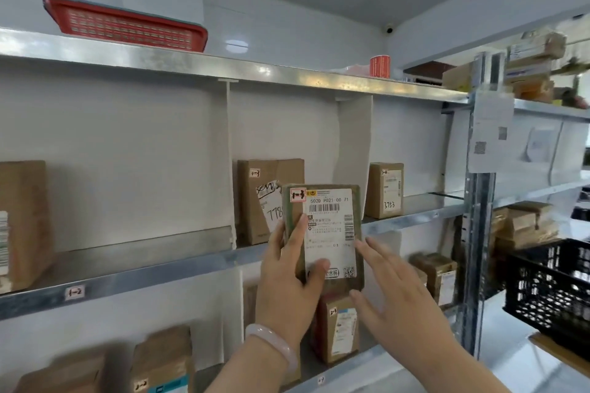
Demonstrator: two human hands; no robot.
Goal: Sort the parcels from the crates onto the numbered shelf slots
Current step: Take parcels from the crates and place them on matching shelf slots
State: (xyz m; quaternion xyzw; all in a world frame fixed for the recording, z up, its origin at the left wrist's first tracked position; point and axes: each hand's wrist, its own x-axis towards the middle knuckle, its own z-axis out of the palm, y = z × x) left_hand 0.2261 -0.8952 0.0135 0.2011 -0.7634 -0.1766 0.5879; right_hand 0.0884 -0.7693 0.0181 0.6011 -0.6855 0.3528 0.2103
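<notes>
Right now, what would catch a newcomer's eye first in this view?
The parcel with its big white label, held up in the centre by the left hand, with the open right hand just beside its right edge. Next the red basket lying on the top shelf at upper left, and the black crate at the right edge.

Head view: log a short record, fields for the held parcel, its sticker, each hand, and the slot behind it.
held parcel: brown, upright, white label facing the camera
sticker: handwritten 1-3, top left corner
left hand: grips the parcel's lower left edge
right hand: fingers straight, beside the parcel's right edge; contact unclear
slot behind: cardboard box also marked 1-3, upright on the shelf
</notes>
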